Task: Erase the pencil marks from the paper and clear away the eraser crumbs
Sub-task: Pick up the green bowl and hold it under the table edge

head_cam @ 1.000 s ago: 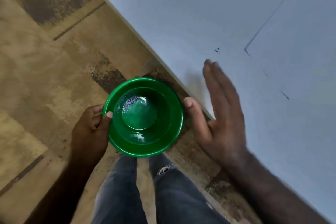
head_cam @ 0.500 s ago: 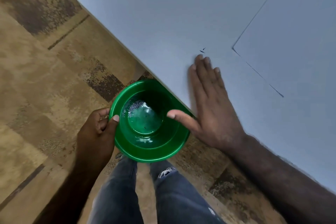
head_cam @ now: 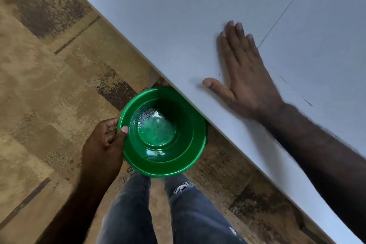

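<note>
A green plastic bowl (head_cam: 188, 160) hangs just below the edge of the white table (head_cam: 178, 25), its far rim tucked under that edge. Grey eraser crumbs (head_cam: 145, 116) lie in a clump against the bowl's inner wall, with a few specks on its bottom. My left hand (head_cam: 103, 144) grips the bowl's left rim, thumb on top. My right hand (head_cam: 243, 73) lies flat, palm down, on the table with fingers together and thumb spread toward the edge. Its fingertips sit next to the corner of a white paper sheet (head_cam: 316, 35).
The table edge runs diagonally from upper left to lower right. Under it is a mottled brown floor (head_cam: 49, 65). My legs in dark jeans (head_cam: 188, 214) stand below the bowl. A thin dark line (head_cam: 297, 93) marks the paper's near edge.
My right hand has slid from the table edge, where its thumb hung over the bowl, farther onto the table toward the paper. The bowl stays under the edge in my left hand.
</note>
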The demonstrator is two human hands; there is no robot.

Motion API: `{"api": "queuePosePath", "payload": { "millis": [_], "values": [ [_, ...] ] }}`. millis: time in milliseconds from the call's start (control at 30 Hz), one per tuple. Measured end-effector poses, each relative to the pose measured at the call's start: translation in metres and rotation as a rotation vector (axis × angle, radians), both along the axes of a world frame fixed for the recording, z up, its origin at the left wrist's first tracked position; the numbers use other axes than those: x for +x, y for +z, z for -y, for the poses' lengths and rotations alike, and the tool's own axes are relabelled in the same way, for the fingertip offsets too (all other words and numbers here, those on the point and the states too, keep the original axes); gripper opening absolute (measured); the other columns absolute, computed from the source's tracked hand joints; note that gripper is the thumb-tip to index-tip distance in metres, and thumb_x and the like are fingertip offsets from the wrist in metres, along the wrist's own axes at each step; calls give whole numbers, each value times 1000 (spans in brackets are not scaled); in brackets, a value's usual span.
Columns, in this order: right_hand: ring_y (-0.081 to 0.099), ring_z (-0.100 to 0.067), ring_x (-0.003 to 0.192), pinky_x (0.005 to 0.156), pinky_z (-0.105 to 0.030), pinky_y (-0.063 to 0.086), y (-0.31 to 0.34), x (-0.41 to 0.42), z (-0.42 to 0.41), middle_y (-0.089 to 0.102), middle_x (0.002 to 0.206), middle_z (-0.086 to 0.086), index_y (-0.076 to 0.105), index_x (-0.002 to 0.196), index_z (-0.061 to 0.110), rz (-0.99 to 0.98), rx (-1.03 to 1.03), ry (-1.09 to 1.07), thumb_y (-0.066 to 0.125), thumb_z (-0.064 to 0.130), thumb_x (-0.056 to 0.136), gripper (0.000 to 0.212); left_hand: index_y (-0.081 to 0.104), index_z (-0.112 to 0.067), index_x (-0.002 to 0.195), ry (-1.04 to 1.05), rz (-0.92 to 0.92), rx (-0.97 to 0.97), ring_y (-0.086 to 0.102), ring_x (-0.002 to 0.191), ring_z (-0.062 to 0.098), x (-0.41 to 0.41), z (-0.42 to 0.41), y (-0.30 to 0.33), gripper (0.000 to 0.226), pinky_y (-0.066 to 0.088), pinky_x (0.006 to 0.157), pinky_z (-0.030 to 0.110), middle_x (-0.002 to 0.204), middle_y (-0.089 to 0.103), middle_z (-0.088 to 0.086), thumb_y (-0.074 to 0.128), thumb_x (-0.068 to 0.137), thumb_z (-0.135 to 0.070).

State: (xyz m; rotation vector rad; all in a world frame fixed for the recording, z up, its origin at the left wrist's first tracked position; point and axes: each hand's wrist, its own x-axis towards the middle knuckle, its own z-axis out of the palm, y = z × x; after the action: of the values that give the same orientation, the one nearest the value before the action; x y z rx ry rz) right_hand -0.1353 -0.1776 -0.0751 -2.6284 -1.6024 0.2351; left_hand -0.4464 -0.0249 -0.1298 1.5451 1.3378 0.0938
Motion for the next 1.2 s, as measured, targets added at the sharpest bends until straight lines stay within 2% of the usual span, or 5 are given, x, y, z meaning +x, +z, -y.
{"api": "queuePosePath", "payload": {
  "millis": [333,500,700,1000,1200],
  "values": [
    [12,-34,165,133,-56,21,3,-84,22,15,175,-23,26,164,-3,-221,134,373,57,69,100,101,61,-38,116,-15,2,10,75,81,-2,-5,-1,3,15,61,73,32,93,77,-13,63,103,-33],
    [13,-30,165,134,-53,17,5,-34,11,18,175,-20,25,165,0,-138,195,135,45,60,108,85,65,-34,118,-1,-15,15,77,84,8,-7,-4,4,16,64,79,44,96,80,-8,64,102,-36],
    [-4,-35,165,134,-57,8,-1,-23,3,-2,176,-24,6,167,-1,-29,-15,135,24,79,102,104,64,-27,124,-15,-22,10,78,87,12,-9,-3,6,23,64,81,49,100,80,-5,64,102,-35],
    [6,-33,166,134,-55,17,12,-110,21,8,176,-21,21,165,-2,-287,80,384,54,75,97,108,65,-27,124,12,6,-7,77,81,6,-13,-1,8,23,63,75,37,94,80,-6,64,102,-32],
    [-1,-29,166,136,-49,5,15,-51,13,3,177,-19,11,167,0,-138,71,58,35,68,107,94,64,-30,123,29,19,-3,76,79,-1,-14,-2,3,21,60,66,22,93,79,-9,65,102,-30]
  ]
}}
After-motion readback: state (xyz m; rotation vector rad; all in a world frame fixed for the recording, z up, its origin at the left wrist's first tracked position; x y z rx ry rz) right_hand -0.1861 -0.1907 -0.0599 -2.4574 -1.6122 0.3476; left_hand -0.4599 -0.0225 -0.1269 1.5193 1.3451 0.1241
